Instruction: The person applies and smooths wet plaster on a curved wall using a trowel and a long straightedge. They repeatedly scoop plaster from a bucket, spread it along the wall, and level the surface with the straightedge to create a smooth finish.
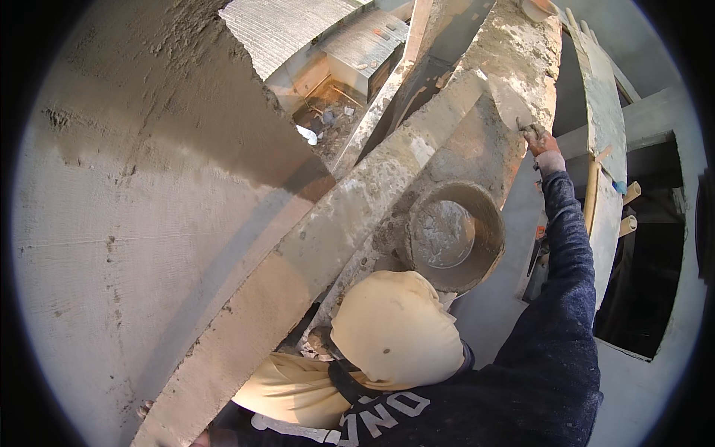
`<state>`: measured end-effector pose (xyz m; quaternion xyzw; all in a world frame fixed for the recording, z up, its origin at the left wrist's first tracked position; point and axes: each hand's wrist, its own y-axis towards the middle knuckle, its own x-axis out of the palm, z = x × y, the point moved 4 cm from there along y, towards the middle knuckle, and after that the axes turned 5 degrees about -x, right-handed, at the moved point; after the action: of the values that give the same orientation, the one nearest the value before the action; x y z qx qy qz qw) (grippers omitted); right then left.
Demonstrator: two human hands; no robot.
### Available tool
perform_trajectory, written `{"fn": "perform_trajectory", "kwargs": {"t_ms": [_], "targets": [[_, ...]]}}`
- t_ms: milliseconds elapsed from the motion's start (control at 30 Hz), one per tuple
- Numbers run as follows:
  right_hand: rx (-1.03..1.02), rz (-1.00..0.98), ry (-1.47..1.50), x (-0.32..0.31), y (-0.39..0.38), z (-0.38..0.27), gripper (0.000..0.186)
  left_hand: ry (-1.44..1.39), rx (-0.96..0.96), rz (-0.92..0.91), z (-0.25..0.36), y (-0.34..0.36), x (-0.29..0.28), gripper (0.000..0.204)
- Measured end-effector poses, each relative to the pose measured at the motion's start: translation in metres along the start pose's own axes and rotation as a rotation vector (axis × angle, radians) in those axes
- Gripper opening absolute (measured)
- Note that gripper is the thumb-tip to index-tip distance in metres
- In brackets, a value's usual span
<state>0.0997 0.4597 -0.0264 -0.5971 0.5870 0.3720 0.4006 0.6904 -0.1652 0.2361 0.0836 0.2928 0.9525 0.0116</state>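
Note:
My right hand (541,141) reaches far forward and is closed round a trowel, whose flat grey blade (508,103) lies against the mortar-smeared surface near the far end of a long board. This long board (279,279) runs diagonally from lower left to upper middle, coated with grey mortar. Only fingertips of my left hand (144,408) show, wrapped round the board's near end; the rest is mostly hidden by the board and cut off by the lower edge. Between my knee and my right hand, a round bucket (488,246) caked in mortar holds a pale wet residue.
A wall (126,238) on the left has fresh darker plaster above. Below lie corrugated roofing (290,30) and rubble. A rough masonry ledge (514,45) extends away from me. Sheets and bamboo poles (592,194) stand on the right, beside a dark opening (648,253).

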Motion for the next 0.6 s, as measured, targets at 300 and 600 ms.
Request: {"fn": "perform_trajectory", "kwargs": {"t_ms": [300,600], "targets": [[0.134,0.007,-0.356,0.038,0.133,-0.009,0.043,0.148,0.129,0.065,0.000,-0.005,0.017,0.034],[-0.258,-0.076,-0.358,0.039,0.088,-0.029,0.043,0.127,0.098,0.100,-0.002,0.003,0.003,0.025]]}}
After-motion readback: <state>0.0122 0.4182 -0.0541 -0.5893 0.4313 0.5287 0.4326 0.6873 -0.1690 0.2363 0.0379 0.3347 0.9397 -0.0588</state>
